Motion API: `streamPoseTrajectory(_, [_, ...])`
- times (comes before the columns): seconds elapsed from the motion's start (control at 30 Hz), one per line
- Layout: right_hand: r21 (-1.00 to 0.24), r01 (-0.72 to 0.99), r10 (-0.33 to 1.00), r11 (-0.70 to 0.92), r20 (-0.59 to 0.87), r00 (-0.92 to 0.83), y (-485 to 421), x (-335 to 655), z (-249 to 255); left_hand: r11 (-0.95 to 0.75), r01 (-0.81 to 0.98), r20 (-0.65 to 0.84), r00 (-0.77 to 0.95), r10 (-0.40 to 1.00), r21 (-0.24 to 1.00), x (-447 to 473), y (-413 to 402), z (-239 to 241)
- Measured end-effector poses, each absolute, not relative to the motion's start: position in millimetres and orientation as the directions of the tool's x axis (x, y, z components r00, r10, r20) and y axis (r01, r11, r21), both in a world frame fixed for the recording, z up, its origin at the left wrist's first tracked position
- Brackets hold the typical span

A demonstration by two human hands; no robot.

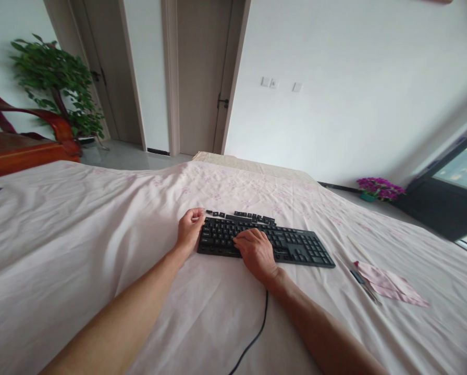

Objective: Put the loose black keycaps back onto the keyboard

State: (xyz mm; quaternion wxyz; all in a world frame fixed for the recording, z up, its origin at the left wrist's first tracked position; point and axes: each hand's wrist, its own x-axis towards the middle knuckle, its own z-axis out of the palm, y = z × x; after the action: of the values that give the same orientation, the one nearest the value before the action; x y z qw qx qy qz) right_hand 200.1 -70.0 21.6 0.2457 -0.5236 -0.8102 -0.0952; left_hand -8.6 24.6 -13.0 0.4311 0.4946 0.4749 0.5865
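Note:
A black computer keyboard (296, 242) lies on a pale pink flowered cloth, with bare gaps along its near row where keycaps are off. Several loose black keycaps (249, 215) and a space bar (238, 219) lie in a line behind it. My left hand (191, 225) is at the keyboard's far left corner, its fingertips pinched beside a loose keycap (209, 211); what they hold, if anything, is too small to name. Over the middle keys, my right hand (257, 252) has its fingers bunched and pointing down at the keyboard. Its palm side and whatever is under the fingertips are hidden.
A black cable (259, 333) runs toward me from below my right wrist. To the right lie a folded pink cloth (392, 285) and a slim tool with a dark handle (357, 276). A wooden chair (30, 135) and a leafy plant (59, 83) stand at the left.

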Motion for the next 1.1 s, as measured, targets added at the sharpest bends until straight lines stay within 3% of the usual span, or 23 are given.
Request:
streamPoseTrajectory(0.2, [-0.164,0.873,0.798,0.459,0.507,-0.325,-67.6,203.7,18.2,-0.174,-0.048,0.166,-0.144,0.976,0.984,-8.2,23.6,-12.1])
streamPoseTrajectory(0.63, [-0.173,0.855,0.793,0.489,0.496,-0.353,-67.1,203.4,21.2,-0.169,-0.042,0.162,-0.137,0.977,0.985,-8.1,23.3,-10.1])
streamPoseTrajectory(0.83, [-0.232,0.862,0.814,0.451,0.502,-0.291,-64.3,205.3,17.4,-0.164,-0.061,0.153,-0.151,0.977,0.985,-7.2,21.8,-8.1])
streamPoseTrajectory(1.1, [-0.191,0.872,0.806,0.450,0.507,-0.305,-67.2,205.6,14.2,-0.172,-0.052,0.163,-0.146,0.976,0.984,-7.7,23.1,-10.2])
